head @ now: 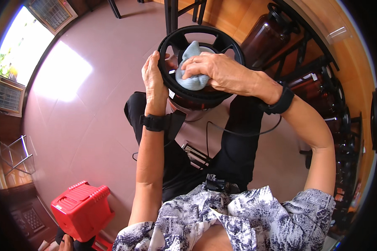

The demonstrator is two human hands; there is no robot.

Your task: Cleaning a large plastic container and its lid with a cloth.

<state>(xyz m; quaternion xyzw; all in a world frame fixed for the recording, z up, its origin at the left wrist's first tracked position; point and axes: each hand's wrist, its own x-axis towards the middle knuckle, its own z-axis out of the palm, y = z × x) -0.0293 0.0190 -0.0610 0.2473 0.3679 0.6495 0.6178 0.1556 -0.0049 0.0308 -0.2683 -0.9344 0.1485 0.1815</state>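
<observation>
Between my knees stands a dark brown glossy keg-like container [191, 103] with a black ring-shaped top handle [204, 93]. My left hand [154, 75] grips the ring at its left side, thumb outside and some fingertips showing through the opening. In my right hand [212, 70] is a bunched light-blue cloth [191, 82], pressed down inside the ring near the container's top. The cloth and hand hide most of that top surface. Both wrists wear black straps, and a thin black cable [238, 134] runs from the right one.
Similar dark containers [263, 37] stand along the black rack [304, 47] by the wall on the right. A red plastic stool [81, 210] is at lower left, beside another person's hand [66, 243]. Black furniture legs [171, 15] rise beyond the container. Sunlight falls on the tiled floor [91, 125].
</observation>
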